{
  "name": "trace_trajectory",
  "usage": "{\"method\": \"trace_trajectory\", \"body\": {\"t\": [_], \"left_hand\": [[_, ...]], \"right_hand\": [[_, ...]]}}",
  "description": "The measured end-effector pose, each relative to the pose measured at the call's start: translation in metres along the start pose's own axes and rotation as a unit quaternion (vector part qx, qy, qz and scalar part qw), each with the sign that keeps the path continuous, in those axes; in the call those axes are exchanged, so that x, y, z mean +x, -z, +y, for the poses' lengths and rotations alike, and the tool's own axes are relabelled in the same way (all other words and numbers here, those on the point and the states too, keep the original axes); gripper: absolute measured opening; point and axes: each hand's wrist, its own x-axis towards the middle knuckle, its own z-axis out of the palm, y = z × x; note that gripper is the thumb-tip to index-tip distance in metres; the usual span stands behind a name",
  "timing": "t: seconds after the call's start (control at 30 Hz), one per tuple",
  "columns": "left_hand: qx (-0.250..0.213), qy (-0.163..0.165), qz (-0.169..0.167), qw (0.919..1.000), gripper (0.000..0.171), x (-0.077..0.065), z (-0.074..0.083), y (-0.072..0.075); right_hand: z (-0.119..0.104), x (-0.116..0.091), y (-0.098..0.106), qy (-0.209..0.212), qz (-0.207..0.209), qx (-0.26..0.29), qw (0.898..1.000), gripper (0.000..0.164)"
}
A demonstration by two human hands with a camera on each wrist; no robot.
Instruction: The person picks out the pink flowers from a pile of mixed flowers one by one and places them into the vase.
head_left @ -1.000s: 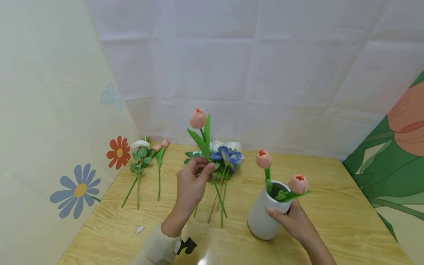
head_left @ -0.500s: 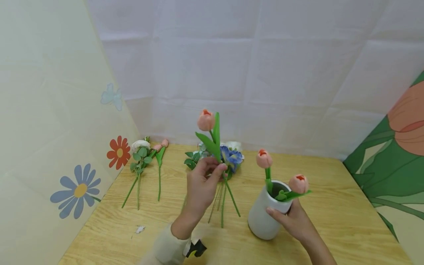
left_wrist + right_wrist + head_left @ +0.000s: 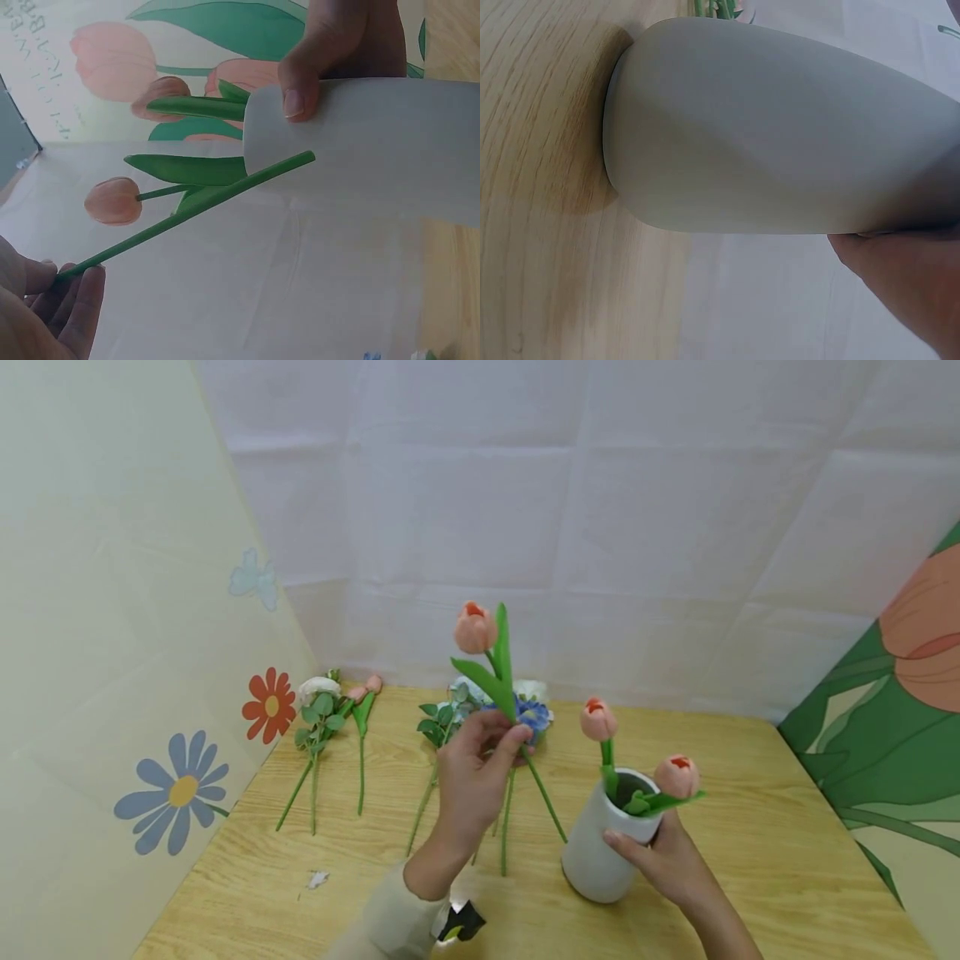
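My left hand pinches the stem of a pink tulip between thumb and fingers. The bloom points up, and the bare stem slants down toward the white vase. In the head view the stem's lower end appears at the vase's left side, below its rim. Around the upper right of the vase my right hand grips it, thumb on the near wall. Two pink tulips stand in the vase, one upright and one leaning right. In the right wrist view the vase wall fills most of the picture.
Behind my left hand lie blue flowers and pale flowers with green leaves. Farther left on the wooden table are a white rose and pink tulips. A white scrap lies near the front left.
My left hand has moved right with the tulip, bringing its stem end close to the vase in the head view. The right hand and vase have stayed in place.
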Motion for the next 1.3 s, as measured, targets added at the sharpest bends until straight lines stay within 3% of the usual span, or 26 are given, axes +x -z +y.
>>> {"method": "trace_trajectory", "body": {"t": [0.77, 1.3], "left_hand": [[-0.024, -0.068, 0.009, 0.9973, 0.012, 0.011, 0.009, -0.019], [-0.026, -0.088, 0.027, 0.9954, 0.011, 0.015, 0.014, -0.031]], "right_hand": [[0.003, -0.001, -0.002, 0.021, 0.008, 0.012, 1.0, 0.059], [0.003, -0.001, -0.003, 0.035, 0.008, 0.027, 0.999, 0.057]]}}
